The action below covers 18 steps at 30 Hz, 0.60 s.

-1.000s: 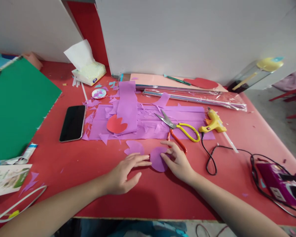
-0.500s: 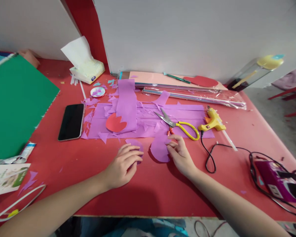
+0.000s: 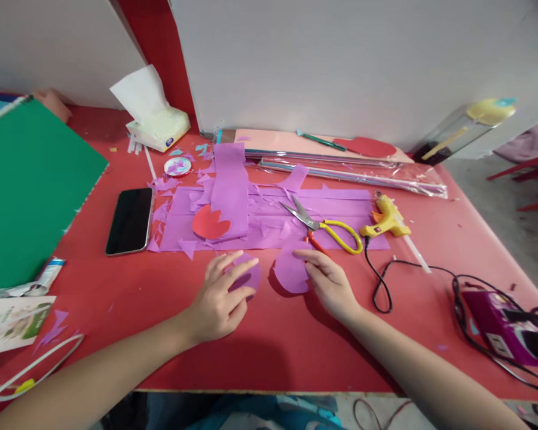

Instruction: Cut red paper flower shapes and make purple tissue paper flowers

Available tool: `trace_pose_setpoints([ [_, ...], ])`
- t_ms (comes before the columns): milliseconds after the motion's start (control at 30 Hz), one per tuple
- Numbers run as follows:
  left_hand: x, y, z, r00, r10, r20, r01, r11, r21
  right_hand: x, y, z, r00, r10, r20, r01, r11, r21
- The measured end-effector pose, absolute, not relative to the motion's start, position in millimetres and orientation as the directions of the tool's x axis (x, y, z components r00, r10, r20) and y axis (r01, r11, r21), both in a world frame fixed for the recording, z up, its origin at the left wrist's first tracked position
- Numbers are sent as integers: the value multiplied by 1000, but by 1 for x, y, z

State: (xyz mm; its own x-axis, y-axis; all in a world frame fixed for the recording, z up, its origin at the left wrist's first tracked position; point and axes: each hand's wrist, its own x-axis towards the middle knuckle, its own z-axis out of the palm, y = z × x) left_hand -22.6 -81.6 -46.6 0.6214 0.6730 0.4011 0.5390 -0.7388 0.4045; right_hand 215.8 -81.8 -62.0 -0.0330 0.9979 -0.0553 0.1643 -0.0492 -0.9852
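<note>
- toward the near side of the smooth red tabletop (image 3: 269, 355), the right hand (image 3: 334, 288) has its grip closed, thumb and index finger on the edge of a purple rounded paper piece (image 3: 289, 272).
- beside it, the left hand (image 3: 219, 303) has loosely spread fingers over a purple paper piece with a curved edge (image 3: 252, 276); i cannot tell if they touch.
- too tight a pinch could, i think, crease the paper; the metal scissors with yellow and red handles (image 3: 314, 226), lying near, could catch it.
- both pieces look plain and matte, partly hidden by fingers.
</note>
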Motion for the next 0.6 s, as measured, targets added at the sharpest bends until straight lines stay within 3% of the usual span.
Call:
trace_pose_setpoints([
  [167,-18,-87,-50,764,521,381,453,-853,259,210,-87,-61,-327,914,-239,-50,-270,-962],
  [267,-17,-87,-53,789,447,421,358,-892,275,208,-90,-61,-457,847,-271,-109,-356,-928],
  [333,-17,-86,-52,770,476,425,344,-871,352,208,-91,-60,-514,814,-270,-90,-365,-927],
  [400,-18,-86,-50,742,549,385,357,-810,466,209,-91,-57,-519,826,-219,-8,-261,-965],
  [467,-19,-85,-48,714,620,323,381,-733,563,209,-91,-53,-497,861,-107,136,-44,-990],
  [600,-20,-86,-46,719,670,182,415,-625,661,209,-90,-46,-512,854,91,323,290,-901],
])
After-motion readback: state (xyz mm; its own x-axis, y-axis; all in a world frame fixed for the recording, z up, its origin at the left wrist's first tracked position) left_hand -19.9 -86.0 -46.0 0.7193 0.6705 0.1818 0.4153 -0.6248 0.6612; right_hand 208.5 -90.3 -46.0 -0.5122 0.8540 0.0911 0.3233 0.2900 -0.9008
